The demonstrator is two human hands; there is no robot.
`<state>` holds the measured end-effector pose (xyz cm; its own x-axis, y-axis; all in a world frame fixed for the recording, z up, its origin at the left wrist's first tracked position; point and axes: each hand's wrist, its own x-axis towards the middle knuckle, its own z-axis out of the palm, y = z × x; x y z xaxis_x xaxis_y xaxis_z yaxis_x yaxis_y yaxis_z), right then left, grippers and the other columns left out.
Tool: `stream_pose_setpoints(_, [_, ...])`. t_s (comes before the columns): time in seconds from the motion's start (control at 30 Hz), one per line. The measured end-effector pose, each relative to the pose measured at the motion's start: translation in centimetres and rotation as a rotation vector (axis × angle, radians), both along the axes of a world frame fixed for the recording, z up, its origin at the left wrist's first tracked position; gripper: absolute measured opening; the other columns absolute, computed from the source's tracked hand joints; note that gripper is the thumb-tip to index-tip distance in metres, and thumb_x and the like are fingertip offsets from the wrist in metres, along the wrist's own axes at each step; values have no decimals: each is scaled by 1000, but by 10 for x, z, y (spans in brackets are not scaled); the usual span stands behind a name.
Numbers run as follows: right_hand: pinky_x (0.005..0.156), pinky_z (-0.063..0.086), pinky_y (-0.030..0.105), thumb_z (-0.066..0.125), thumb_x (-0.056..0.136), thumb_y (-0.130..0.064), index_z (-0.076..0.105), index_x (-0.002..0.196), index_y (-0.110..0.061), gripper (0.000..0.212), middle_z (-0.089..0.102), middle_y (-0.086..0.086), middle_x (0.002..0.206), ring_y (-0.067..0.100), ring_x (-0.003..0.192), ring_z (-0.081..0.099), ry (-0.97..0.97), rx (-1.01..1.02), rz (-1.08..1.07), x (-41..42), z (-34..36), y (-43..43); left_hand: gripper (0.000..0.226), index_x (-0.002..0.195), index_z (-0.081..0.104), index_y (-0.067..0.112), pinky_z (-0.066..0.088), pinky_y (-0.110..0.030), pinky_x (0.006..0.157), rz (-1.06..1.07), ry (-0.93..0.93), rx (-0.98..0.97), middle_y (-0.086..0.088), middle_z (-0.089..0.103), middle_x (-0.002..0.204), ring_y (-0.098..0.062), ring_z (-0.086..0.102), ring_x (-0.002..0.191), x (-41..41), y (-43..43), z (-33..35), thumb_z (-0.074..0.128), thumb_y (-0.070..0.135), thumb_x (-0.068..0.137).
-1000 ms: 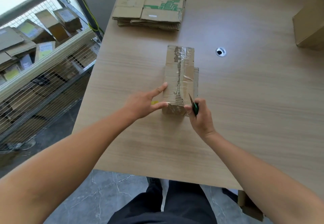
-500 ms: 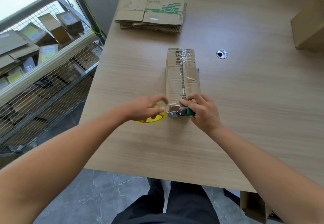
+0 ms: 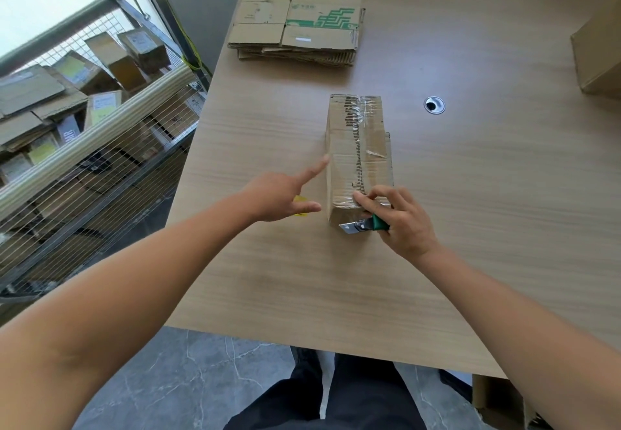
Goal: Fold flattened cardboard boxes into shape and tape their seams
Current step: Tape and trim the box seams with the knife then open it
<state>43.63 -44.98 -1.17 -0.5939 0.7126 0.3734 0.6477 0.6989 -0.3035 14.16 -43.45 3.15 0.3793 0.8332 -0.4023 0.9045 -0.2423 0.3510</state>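
**Ann:** Where is the box lying?

**Me:** I am seeing the box in the middle of the table. It is lying long-ways, running from 12 o'clock to 6 o'clock, with its 6 o'clock end at my hands.

**Ann:** What are the hands doing?

**Me:** My right hand is sitting at that 6 o'clock end. Its fingers are curling round the green cutter, and one fingertip is pressing on the tape there. My left hand is holding nothing. Its fingers are spreading out, and one finger is pointing to 1 o'clock, almost touching the box's left side.

**Ann:** Which hand is nearer?

**Me:** The right one, because it is touching the box. I am guessing the tape end there is needing a rub down next.

**Ann:** What is it all looking like?

**Me:** The box is looking like rough brown cardboard with square corners. The tape is looking clear, shiny and wrinkly. The blade is looking flat and grey.
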Motion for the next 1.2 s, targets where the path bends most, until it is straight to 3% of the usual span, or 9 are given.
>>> stream_pose_setpoints(0.17, [92,54,51,82,78,2,59,141,-11,69,60,14,125,39,104,60,42,-230,-95,-3,22,-7,68,141,-5,74,51,-40,88,-101,-10,-24,-7,71,106,-28,64,97,6,12,4,45,67,95])
stream_pose_setpoints(0.27, [99,44,19,76,91,-21,65,130,-26,42,54,3,117,8,107,55,405,-423,-400,-15,46,-44,68,144,0,70,49,-37,87,-97,-16,15,-2,73,105,-28,64,100,5,13,2,48,63,96])
stream_pose_setpoints(0.33, [82,43,15,65,93,-45,62,104,-42,12,55,-8,98,-1,85,52,600,-771,-529,-34,60,-77,68,144,-1,70,49,-37,85,-98,-9,38,-3,73,105,-29,64,100,5,11,1,47,64,96])
stream_pose_setpoints(0.4, [74,42,29,53,93,-53,58,97,-31,23,58,-7,85,5,71,51,714,-1229,-566,-58,62,-97,68,145,-1,69,47,-35,79,-101,1,48,-4,71,101,-29,63,98,6,10,1,47,64,96])
stream_pose_setpoints(0.67, [47,40,29,41,104,-39,58,99,-11,33,67,2,67,15,54,53,519,-1383,-518,-99,53,-69,66,143,2,71,42,-32,71,-65,3,39,6,59,76,-22,61,86,6,8,8,47,63,96])
stream_pose_setpoints(0.9, [44,35,26,38,106,-39,54,97,-10,34,64,12,71,18,51,48,477,-1454,-631,-104,56,-53,67,144,3,71,51,-37,79,-77,54,86,-3,70,94,-26,63,93,10,9,5,48,64,95])
stream_pose_setpoints(1.0, [41,34,23,36,105,-41,50,95,-11,35,60,11,70,18,48,46,332,-1471,-673,-110,59,-45,66,145,4,70,44,-33,71,-78,61,111,-3,69,92,-27,64,93,11,9,3,47,66,94])
stream_pose_setpoints(1.13, [40,32,21,36,107,-38,51,97,-4,38,61,15,74,15,49,42,-27,-1841,-629,-93,67,-51,71,146,0,68,36,-32,69,-151,124,129,-5,71,99,-28,64,96,10,12,8,50,65,94])
stream_pose_setpoints(1.2, [45,35,23,37,107,-37,54,104,1,42,65,18,80,17,53,45,-99,-1762,-577,-80,66,-62,68,146,3,67,36,-32,69,-178,151,150,-4,71,99,-27,64,96,9,17,9,48,64,95])
